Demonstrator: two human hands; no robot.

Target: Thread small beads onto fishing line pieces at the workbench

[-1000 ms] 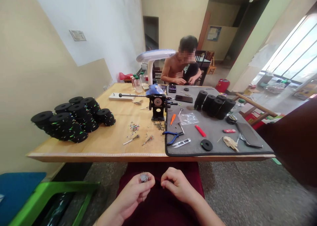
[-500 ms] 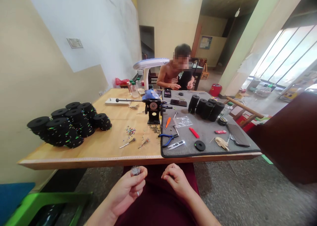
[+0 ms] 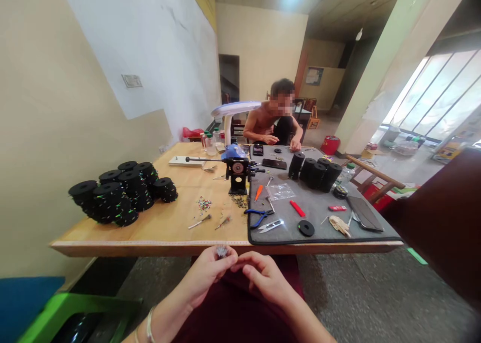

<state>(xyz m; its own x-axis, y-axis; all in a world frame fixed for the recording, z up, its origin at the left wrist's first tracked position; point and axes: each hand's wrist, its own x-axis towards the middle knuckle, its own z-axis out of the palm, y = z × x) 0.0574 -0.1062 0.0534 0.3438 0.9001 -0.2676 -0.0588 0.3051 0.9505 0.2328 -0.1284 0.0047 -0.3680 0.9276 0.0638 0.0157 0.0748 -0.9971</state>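
My left hand (image 3: 211, 269) is closed around a small bundle of thin greyish strands (image 3: 221, 252), whose tips fan out above the fingers. Beside it, my right hand (image 3: 263, 277) has its fingers curled, and its fingertips meet or nearly meet the left thumb and forefinger. Whatever lies between the right fingers is too small to make out. Both hands are over my lap, just below the table's front edge (image 3: 158, 249). Closest to them on the table are two more thin bundles (image 3: 200, 221), a pair of thread snips (image 3: 271, 226) and blue-handled pliers (image 3: 258, 217).
Stacks of black foam spools (image 3: 108, 193) stand at the left, and more black spools (image 3: 317, 173) on the grey mat (image 3: 285, 233). A hand-cranked device (image 3: 238, 175) stands mid-table by a lamp (image 3: 236, 107). Small coloured beads (image 3: 205, 203) lie scattered. Another person (image 3: 263, 122) sits opposite.
My hands have come together; the right hand moved over to the left fingertips. The left hand still holds the bundle. The view has shifted slightly, and the other person's hand moved onto the mat.
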